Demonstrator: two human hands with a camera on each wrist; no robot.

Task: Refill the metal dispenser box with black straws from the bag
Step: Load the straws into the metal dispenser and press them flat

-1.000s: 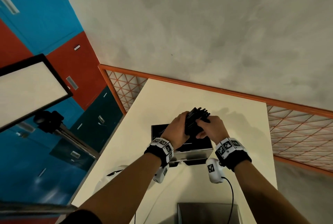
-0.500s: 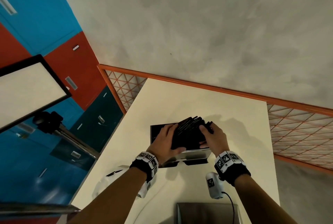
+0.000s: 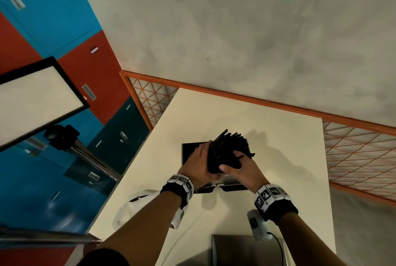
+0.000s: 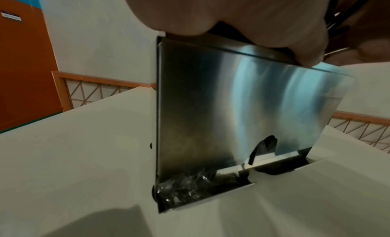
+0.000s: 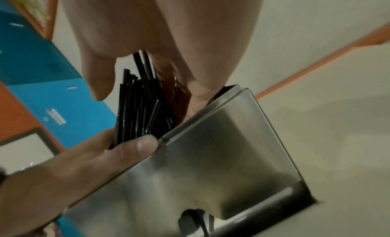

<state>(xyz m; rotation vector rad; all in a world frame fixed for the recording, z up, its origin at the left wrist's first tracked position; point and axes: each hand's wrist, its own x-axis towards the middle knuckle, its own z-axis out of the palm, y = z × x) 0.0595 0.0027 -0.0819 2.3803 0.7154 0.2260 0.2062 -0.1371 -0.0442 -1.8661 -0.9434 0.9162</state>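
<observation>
Both hands hold one thick bundle of black straws (image 3: pixel 230 148) over the open top of the metal dispenser box (image 3: pixel 189 151), which stands on the cream table (image 3: pixel 289 158). My left hand (image 3: pixel 204 158) cups the bundle's left side, its thumb (image 5: pixel 140 144) at the box's front rim. My right hand (image 3: pixel 234 164) grips the near right side. The straws (image 5: pixel 137 107) lean, lower ends inside the box (image 5: pixel 211 149), upper ends fanned toward the far right. The box's shiny front (image 4: pixel 242 107) has a low slot where a straw (image 4: pixel 263 145) shows.
A crumpled clear plastic bag (image 3: pixel 130 210) lies at the table's left edge near my left forearm. A flat metal lid (image 3: pixel 242 248) rests at the near edge. An orange lattice railing (image 3: pixel 360 158) borders the table; a light panel on a stand (image 3: pixel 36 98) is left.
Half a second ago the bundle lay low and flat across the box's opening. Now it is tilted up, its far ends fanned out, and both hands have shifted along it.
</observation>
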